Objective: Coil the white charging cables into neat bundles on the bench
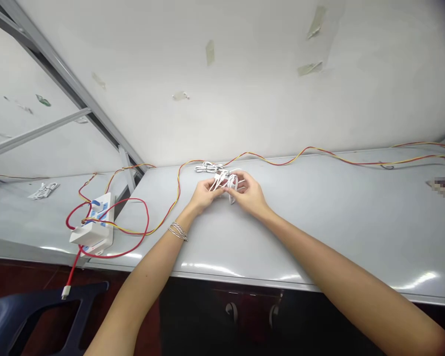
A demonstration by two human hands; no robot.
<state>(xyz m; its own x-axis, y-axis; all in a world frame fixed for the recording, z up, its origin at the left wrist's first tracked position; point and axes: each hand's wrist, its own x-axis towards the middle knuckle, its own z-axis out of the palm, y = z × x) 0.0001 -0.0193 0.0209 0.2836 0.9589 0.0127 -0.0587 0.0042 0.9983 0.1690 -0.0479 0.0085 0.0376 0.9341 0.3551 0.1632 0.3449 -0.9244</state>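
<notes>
Between both hands, above the grey shelf (282,222), is a coiled white charging cable (233,183) with pale plug ends showing at its left. My left hand (203,194) has its fingers closed on the plug-end side of it. My right hand (250,193) pinches the looped part, thumb in front and fingers behind. Some of the fingers are hidden behind the cable. Just beyond my hands, a bundled white cable (207,167) with a dark tie lies on the shelf near the wall.
A white power strip (104,217) with a charger and a looped red cable (147,217) stands at left. A red-and-yellow wire (292,160) runs along the wall. Another white cable bundle (44,191) lies far left. A blue chair (22,306) stands below the shelf edge.
</notes>
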